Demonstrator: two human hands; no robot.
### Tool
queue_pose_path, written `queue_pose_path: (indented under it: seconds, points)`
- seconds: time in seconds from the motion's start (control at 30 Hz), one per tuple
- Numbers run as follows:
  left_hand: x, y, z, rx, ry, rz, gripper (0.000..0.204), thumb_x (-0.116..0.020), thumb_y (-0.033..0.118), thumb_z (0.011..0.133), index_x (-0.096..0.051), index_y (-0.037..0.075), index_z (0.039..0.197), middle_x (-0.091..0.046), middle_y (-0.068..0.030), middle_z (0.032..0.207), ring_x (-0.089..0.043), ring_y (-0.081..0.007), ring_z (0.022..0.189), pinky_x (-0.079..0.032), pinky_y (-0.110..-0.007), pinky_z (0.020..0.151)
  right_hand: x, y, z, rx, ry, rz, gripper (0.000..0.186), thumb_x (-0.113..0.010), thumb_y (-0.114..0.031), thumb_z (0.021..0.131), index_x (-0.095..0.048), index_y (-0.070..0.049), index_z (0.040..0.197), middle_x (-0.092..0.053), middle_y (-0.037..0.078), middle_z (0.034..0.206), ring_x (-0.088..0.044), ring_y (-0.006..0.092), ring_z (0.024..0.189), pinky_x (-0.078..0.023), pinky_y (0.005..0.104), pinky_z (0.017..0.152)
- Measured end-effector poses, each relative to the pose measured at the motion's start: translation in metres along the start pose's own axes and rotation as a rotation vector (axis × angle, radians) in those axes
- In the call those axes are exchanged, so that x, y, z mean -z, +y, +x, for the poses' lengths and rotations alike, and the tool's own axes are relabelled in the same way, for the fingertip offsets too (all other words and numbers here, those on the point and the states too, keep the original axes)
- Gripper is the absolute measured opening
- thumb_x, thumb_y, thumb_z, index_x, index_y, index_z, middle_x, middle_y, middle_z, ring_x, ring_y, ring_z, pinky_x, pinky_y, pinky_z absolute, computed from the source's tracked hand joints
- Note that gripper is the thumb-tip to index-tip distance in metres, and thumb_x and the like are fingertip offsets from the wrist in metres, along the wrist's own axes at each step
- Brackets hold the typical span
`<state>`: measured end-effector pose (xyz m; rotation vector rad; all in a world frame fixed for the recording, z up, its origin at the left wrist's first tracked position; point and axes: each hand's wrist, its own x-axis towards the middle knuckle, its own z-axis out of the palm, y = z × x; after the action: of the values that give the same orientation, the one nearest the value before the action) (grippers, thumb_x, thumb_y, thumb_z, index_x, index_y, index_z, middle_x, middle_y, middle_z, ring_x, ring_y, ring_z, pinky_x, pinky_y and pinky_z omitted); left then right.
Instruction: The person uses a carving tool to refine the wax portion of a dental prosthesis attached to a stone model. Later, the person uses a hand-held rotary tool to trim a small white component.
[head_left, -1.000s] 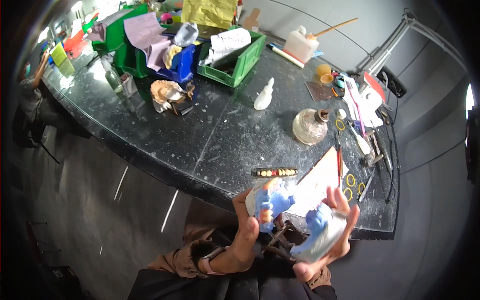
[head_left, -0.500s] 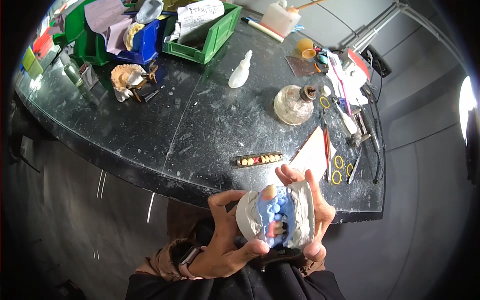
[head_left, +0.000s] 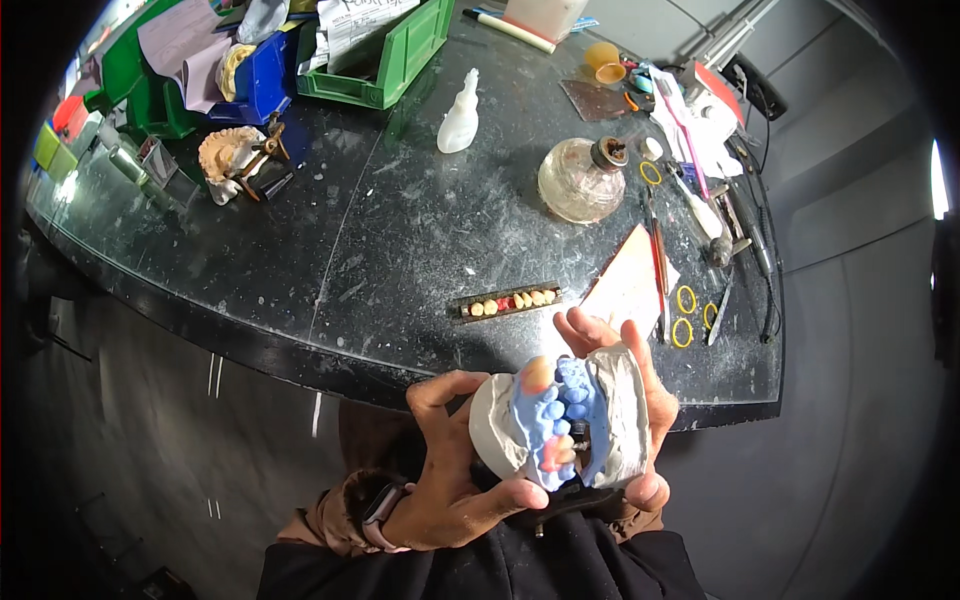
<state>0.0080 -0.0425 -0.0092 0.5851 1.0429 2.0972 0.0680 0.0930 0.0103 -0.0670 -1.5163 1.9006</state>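
The left hand [head_left: 450,470] wraps the white base of one half of a tooth model [head_left: 500,430], thumb low at the front, fingers curled round the far side. The right hand [head_left: 660,410] is spread around the other half [head_left: 622,410], thumb near, fingertips beyond. A second ago the halves were apart, one in each hand, with the left one's teeth in plain sight; now they are brought together, blue teeth [head_left: 552,410] facing inward. That seems to put the meeting of the two rows up for judging, while hiding much of the biting surfaces. A dark gap shows between them lower down, by the small pink patch [head_left: 552,453].

The model is held in front of the black table [head_left: 400,250], over the lap, its far end reaching across the near edge in this view. A broad stretch of tabletop lies open left of the hands, bounded at the back by a green box [head_left: 345,88] and a blue box [head_left: 268,75]. Room to the right is tighter: a glass flask [head_left: 580,185] behind, then a pale card [head_left: 625,275] just past the right fingertips. Straight ahead lies a strip of teeth [head_left: 510,302]; yellow rings [head_left: 686,300] sit near the right edge.
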Motion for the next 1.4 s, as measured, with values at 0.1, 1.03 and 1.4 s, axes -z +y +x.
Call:
queue_pose_path:
  seconds: [0.1, 1.03, 1.4]
  points:
    - [0.0, -0.003, 0.001, -0.03, -0.028, 0.107, 0.079, -0.068, 0.04, 0.081, -0.029, -0.012, 0.125, -0.023, -0.0121, 0.118, -0.033, -0.0197, 0.113, -0.036, -0.034, 0.095, 0.0, -0.004, -0.004, -0.048, 0.015, 0.04, 0.099, -0.072, -0.04, 0.065, -0.028, 0.017, 0.132, -0.038, 0.038, 0.129, -0.046, 0.0389, 0.119, -0.034, 0.0423, 0.101]
    - [0.012, 0.09, 0.068, -0.119, -0.454, 1.069, 0.1, -0.082, 0.049, 0.058, -0.04, -0.004, 0.131, -0.055, -0.0166, 0.113, -0.055, -0.0259, 0.096, -0.041, -0.032, 0.087, 0.015, 0.022, -0.03, 0.145, -0.1, -0.28, 0.069, -0.081, -0.005, 0.066, -0.039, 0.005, 0.12, -0.049, 0.031, 0.122, -0.056, 0.0316, 0.109, -0.049, 0.04, 0.091]
    - [0.011, 0.099, 0.095, -0.051, -0.581, 1.18, 0.083, -0.081, 0.031, 0.047, -0.049, 0.0, 0.117, -0.058, -0.0142, 0.105, -0.059, -0.0273, 0.089, -0.046, -0.035, 0.082, 0.049, -0.031, 0.006, 0.334, -0.128, -1.084, 0.048, -0.069, -0.046, 0.074, -0.06, 0.0, 0.083, -0.068, 0.014, 0.086, -0.069, 0.0248, 0.074, -0.053, 0.0287, 0.06]
